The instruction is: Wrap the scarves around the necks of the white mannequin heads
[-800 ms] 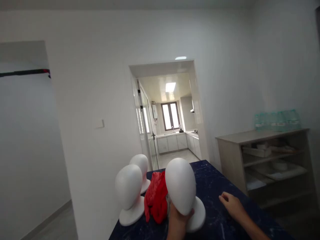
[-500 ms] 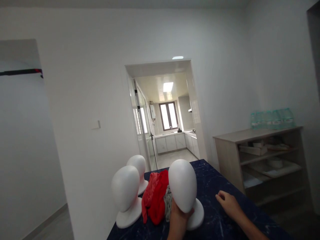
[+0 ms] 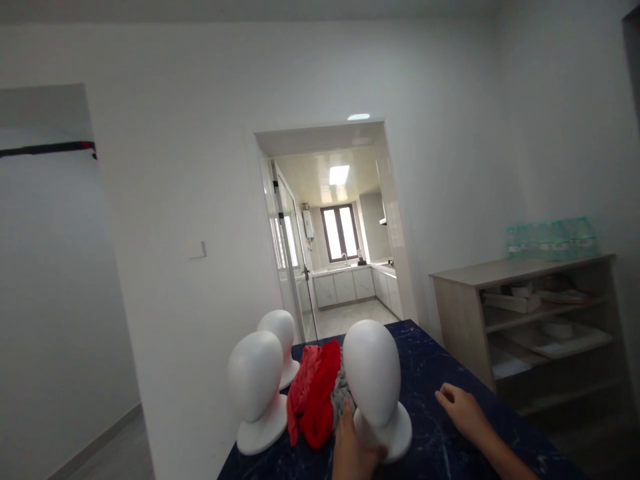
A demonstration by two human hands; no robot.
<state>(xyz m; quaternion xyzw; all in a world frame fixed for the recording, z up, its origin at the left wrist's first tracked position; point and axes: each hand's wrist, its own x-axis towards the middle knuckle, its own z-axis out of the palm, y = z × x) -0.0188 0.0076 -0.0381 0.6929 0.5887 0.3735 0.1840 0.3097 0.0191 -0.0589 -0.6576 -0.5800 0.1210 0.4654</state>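
Three white foam mannequin heads stand on a dark blue marbled table (image 3: 430,373). The nearest head (image 3: 373,377) is upright on its round base, and my left hand (image 3: 353,443) touches that base from the near side, fingers against its lower neck. A second head (image 3: 255,387) stands to the left and a third head (image 3: 280,337) behind it. Between them lies a red cloth (image 3: 315,393) with a grey cloth (image 3: 341,393) beside it. My right hand (image 3: 463,410) rests flat on the table to the right, holding nothing.
A wooden shelf unit (image 3: 530,327) with packs of water bottles (image 3: 553,238) on top stands at the right wall. A doorway (image 3: 340,227) behind the table leads into a white kitchen. Floor lies left of the table.
The nearest head has shifted slightly right and stands straighter on its base. My left hand has slid down from its lower face to the base. My right hand stays put.
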